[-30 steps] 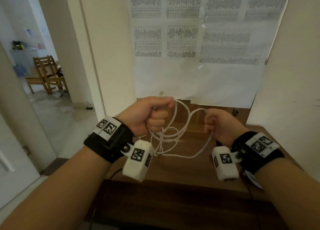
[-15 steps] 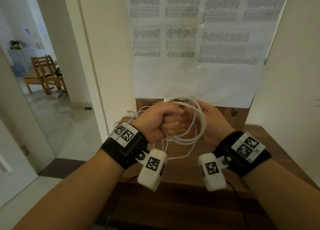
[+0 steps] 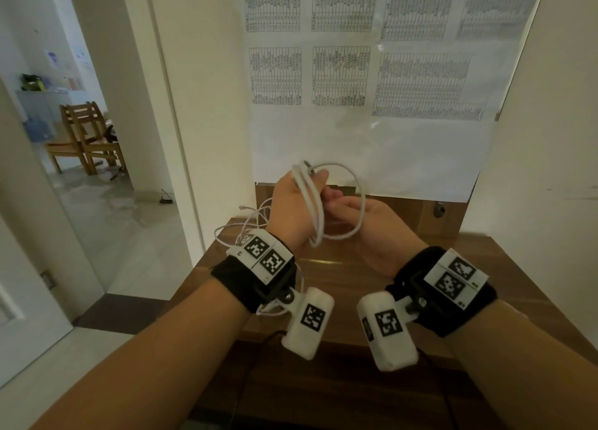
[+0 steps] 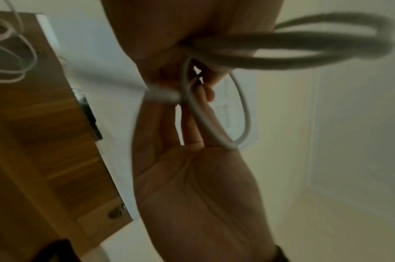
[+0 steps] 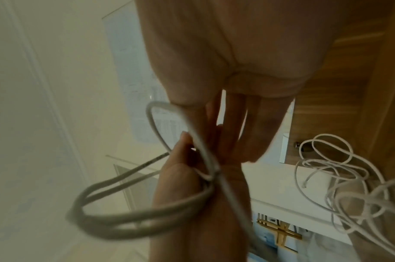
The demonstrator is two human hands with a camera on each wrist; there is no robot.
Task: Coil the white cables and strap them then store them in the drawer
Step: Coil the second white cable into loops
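Note:
I hold a white cable coil (image 3: 315,209) in the air above the wooden table (image 3: 372,267). My left hand (image 3: 310,183) is raised, its thumb clamping the bundled loops against the fingers. The right hand (image 3: 336,199) is just to the right, fingers curled at the coil, one loop running across it. In the left wrist view the loops (image 4: 214,127) wrap my left fingers. The right wrist view shows the coil (image 5: 129,214) hanging below both hands. More loose white cables (image 3: 249,219) lie tangled on the table's back left corner. No drawer or strap is in sight.
A wall with printed sheets (image 3: 356,73) stands right behind the table. A wooden back panel with a small lock (image 3: 438,209) rises at the table's far edge. An open doorway with wooden chairs (image 3: 84,135) is to the left. White walls close in on both sides.
The hands, apart a second ago with cable strung between them, came together and rose. My left fist has turned and loosened, and the loops now sit gathered across it.

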